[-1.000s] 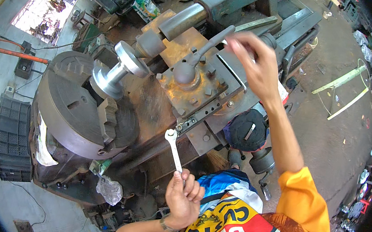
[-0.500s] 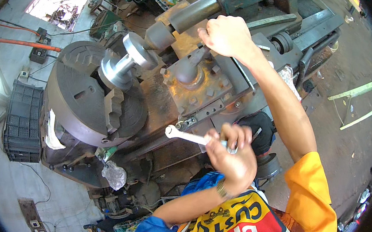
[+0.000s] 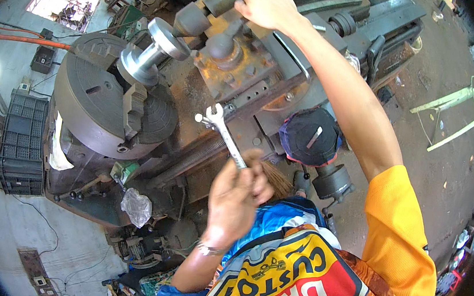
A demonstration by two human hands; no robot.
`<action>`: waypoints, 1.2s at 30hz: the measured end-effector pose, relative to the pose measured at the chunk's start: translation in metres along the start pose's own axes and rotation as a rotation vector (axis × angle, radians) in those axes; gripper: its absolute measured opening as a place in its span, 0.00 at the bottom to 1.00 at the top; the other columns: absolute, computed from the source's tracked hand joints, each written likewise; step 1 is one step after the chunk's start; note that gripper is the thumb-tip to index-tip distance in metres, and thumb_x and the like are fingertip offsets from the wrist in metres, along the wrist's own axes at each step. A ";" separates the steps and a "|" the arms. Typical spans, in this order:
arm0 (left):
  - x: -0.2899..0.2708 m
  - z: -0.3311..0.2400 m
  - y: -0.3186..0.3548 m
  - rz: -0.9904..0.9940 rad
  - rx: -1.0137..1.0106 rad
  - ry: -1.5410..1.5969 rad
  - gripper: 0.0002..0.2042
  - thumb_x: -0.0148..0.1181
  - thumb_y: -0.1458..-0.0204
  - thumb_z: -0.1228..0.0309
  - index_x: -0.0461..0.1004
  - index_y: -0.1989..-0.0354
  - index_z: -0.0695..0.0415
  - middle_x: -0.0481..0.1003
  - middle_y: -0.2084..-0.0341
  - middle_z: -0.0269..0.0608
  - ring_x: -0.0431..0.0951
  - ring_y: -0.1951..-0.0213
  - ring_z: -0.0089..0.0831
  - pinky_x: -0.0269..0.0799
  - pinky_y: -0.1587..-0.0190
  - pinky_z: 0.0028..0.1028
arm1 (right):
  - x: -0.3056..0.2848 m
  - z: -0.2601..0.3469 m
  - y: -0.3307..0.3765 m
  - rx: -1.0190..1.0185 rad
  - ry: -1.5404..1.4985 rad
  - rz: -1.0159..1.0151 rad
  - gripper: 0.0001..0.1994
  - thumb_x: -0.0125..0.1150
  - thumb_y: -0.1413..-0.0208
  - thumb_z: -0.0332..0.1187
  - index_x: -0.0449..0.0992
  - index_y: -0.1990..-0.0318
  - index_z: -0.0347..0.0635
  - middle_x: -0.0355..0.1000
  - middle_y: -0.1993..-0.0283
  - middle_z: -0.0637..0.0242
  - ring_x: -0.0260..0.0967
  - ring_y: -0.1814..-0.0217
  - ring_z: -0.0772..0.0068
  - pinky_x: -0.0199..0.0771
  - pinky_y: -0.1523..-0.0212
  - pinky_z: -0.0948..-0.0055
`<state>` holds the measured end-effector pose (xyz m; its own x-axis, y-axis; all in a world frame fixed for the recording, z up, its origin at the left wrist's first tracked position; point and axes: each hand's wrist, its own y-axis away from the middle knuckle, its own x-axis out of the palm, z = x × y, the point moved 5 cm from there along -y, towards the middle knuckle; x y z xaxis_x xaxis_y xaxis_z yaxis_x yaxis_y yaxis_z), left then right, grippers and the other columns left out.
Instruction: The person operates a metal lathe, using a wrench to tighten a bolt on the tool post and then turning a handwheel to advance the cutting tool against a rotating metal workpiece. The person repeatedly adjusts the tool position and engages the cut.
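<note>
My left hand (image 3: 237,191) is wrapped round a shiny spanner (image 3: 227,138). Its open-jawed end points up and away, over the lathe bed. A small bright piece beside that jaw is too unclear to name. Farther off, my right hand (image 3: 269,7) is closed on the end of the clamp lever (image 3: 235,29), which rises from the rusty square tool post (image 3: 215,76); the fingers hide the lever's tip. To the left of the post, a silvery flanged metal workpiece (image 3: 148,58) sits in the jaws of the big lathe chuck (image 3: 95,98), with the tailstock centre (image 3: 191,21) at its far end.
A dark cap (image 3: 310,135) lies near the carriage, beside a handwheel (image 3: 331,184). Brush bristles (image 3: 277,178) show behind my left hand. A black plastic crate (image 3: 22,143) stands left of the chuck. Control levers (image 3: 79,192) stick out below it.
My left hand has moved left and turned, so the spanner now points up instead of left. My right hand stays at the lever. The whole view has shifted slightly.
</note>
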<state>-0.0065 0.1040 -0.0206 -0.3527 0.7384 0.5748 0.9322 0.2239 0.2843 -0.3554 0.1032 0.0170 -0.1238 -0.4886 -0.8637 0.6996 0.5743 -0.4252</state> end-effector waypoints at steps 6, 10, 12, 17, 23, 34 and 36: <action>-0.079 -0.084 0.014 -0.372 0.184 -0.979 0.18 0.51 0.33 0.60 0.73 0.46 0.63 0.57 0.82 0.22 0.54 0.85 0.12 0.49 0.85 0.17 | -0.001 0.000 0.001 -0.014 -0.056 -0.133 0.21 0.52 0.46 0.47 0.83 0.76 0.41 0.80 0.72 0.51 0.81 0.68 0.52 0.80 0.64 0.54; -0.106 -0.135 0.000 -0.309 0.213 -1.403 0.11 0.55 0.36 0.69 0.79 0.54 0.63 0.65 0.78 0.22 0.57 0.77 0.12 0.49 0.76 0.18 | -0.003 0.000 0.002 -0.021 -0.092 -0.222 0.19 0.53 0.49 0.46 0.83 0.76 0.41 0.79 0.73 0.51 0.80 0.70 0.52 0.79 0.66 0.55; -0.109 -0.145 -0.012 -0.242 0.233 -1.583 0.11 0.56 0.39 0.74 0.78 0.53 0.66 0.72 0.73 0.27 0.62 0.74 0.16 0.56 0.73 0.20 | -0.002 -0.001 0.002 -0.011 -0.158 -0.236 0.18 0.54 0.52 0.46 0.83 0.76 0.42 0.79 0.74 0.51 0.80 0.71 0.52 0.79 0.66 0.55; -0.113 -0.160 -0.037 -0.143 0.207 -1.646 0.11 0.58 0.41 0.75 0.79 0.53 0.67 0.78 0.68 0.33 0.69 0.69 0.20 0.65 0.65 0.22 | -0.001 -0.002 0.003 -0.040 -0.194 -0.309 0.19 0.54 0.52 0.45 0.83 0.76 0.40 0.79 0.73 0.49 0.80 0.69 0.50 0.79 0.64 0.55; -0.123 -0.178 -0.053 -0.070 0.246 -1.763 0.12 0.61 0.43 0.72 0.79 0.54 0.67 0.81 0.62 0.43 0.76 0.61 0.29 0.70 0.55 0.28 | -0.005 0.000 0.004 -0.007 -0.215 -0.283 0.19 0.53 0.51 0.45 0.83 0.75 0.39 0.79 0.71 0.49 0.80 0.67 0.50 0.79 0.63 0.55; -0.137 -0.183 -0.069 -0.039 0.296 -1.748 0.17 0.65 0.44 0.67 0.79 0.52 0.68 0.80 0.56 0.47 0.77 0.55 0.32 0.69 0.49 0.29 | -0.004 -0.002 0.007 -0.116 -0.185 -0.225 0.16 0.52 0.47 0.41 0.85 0.66 0.44 0.82 0.61 0.57 0.81 0.57 0.60 0.78 0.58 0.60; -0.139 -0.185 -0.072 -0.039 0.246 -1.668 0.18 0.65 0.44 0.65 0.79 0.52 0.69 0.79 0.56 0.46 0.77 0.59 0.30 0.70 0.53 0.27 | -0.004 -0.003 0.011 -0.116 -0.212 -0.279 0.16 0.52 0.47 0.41 0.85 0.67 0.44 0.82 0.61 0.56 0.81 0.57 0.60 0.78 0.58 0.60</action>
<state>-0.0394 -0.1322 0.0216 -0.0601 0.5136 -0.8559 0.9720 0.2253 0.0669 -0.3491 0.1132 0.0146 -0.1413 -0.7554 -0.6398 0.5732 0.4645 -0.6750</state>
